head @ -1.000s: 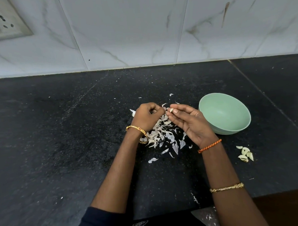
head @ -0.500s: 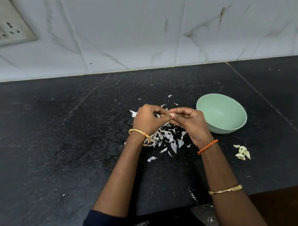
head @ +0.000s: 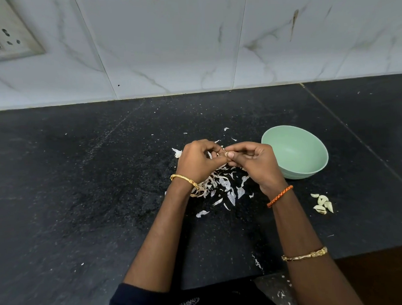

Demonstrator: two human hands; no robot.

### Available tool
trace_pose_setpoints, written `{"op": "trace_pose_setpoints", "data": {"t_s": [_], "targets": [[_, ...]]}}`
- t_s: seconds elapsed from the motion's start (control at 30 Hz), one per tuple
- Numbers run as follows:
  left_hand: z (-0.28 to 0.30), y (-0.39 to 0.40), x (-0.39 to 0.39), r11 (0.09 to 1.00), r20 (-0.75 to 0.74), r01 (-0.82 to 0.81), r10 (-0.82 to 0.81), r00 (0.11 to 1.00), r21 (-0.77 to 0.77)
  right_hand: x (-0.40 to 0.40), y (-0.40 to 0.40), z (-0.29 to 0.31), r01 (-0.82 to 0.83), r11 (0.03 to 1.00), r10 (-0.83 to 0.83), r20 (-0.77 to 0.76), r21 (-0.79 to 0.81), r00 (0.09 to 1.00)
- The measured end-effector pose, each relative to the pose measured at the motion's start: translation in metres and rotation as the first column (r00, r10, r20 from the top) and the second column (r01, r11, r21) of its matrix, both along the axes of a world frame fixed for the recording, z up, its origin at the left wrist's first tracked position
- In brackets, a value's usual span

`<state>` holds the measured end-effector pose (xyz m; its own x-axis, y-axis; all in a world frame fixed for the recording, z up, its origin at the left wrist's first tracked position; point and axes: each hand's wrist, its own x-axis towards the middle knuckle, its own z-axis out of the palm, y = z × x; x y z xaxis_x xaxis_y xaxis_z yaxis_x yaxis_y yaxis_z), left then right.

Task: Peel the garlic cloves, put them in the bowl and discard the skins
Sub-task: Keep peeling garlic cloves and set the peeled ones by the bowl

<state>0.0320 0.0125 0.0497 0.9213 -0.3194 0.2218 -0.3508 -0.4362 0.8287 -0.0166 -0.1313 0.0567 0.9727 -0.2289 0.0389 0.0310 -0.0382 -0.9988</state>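
Garlic clove (head: 226, 154) pinched between fingertips of left hand (head: 197, 162) and right hand (head: 256, 163), above skins (head: 221, 185), beside bowl (head: 294, 154) — small, light, firm, probably slippery; skin papery — take at tip.

Matt speckled stone counter (head: 83, 202); smooth plastic bowl (head: 319, 168); papery skins (head: 224, 183).
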Motion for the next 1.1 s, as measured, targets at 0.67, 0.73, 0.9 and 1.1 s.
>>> {"op": "trace_pose_setpoints", "data": {"t_s": [0.67,0.73,0.9,1.1], "targets": [[-0.004,0.004,0.016,0.975,-0.086,0.102,-0.12,0.989,-0.196,0.006,-0.006,-0.006,-0.064,0.958,0.078,-0.038,0.279,0.996],[-0.004,0.003,0.015,0.977,-0.079,0.098,-0.115,0.99,-0.188,0.006,-0.008,-0.007,-0.06,0.965,0.072,-0.041,0.254,0.997],[-0.004,0.002,0.015,0.992,-0.039,0.086,-0.09,0.995,-0.097,0.005,-0.009,-0.007,-0.044,0.989,0.05,-0.042,0.143,0.998],[-0.004,0.003,0.013,0.995,0.01,0.101,-0.101,0.995,-0.022,0.005,-0.006,-0.005,-0.021,0.996,0.022,-0.009,0.086,1.0]]}}
